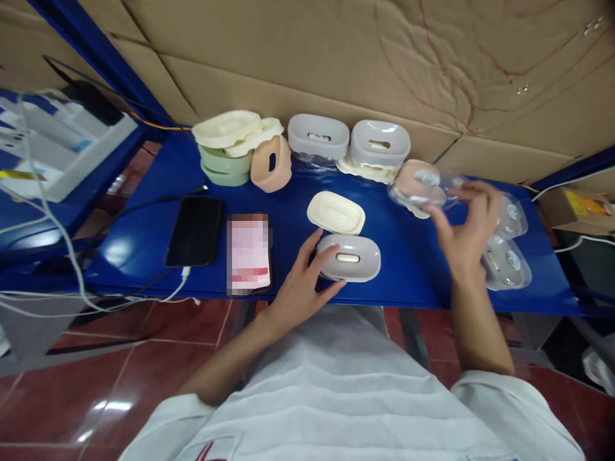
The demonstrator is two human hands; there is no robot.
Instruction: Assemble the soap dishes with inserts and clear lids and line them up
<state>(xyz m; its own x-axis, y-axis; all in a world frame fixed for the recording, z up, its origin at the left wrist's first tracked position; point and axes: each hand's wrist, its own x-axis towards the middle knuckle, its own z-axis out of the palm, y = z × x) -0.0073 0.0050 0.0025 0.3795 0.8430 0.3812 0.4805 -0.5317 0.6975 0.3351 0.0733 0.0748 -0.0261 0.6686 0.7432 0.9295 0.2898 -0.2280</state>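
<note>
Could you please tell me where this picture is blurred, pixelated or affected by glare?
In the head view, the clear plastic at the right hand looks smeared; in the head view, white glare marks the red floor tiles, and the smartphone screen is pixelated.

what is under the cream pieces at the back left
Stacked green pieces show under the cream pieces, beside a peach piece. The green stack's top is covered, so its inside cannot be seen.

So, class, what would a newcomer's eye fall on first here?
The blue table, its back lined with stacked pastel containers before cardboard. Front and centre, the left hand spreads over one end of a grey oval dish. To the right, the right hand is at blurred clear plastic by a peach container.
</note>
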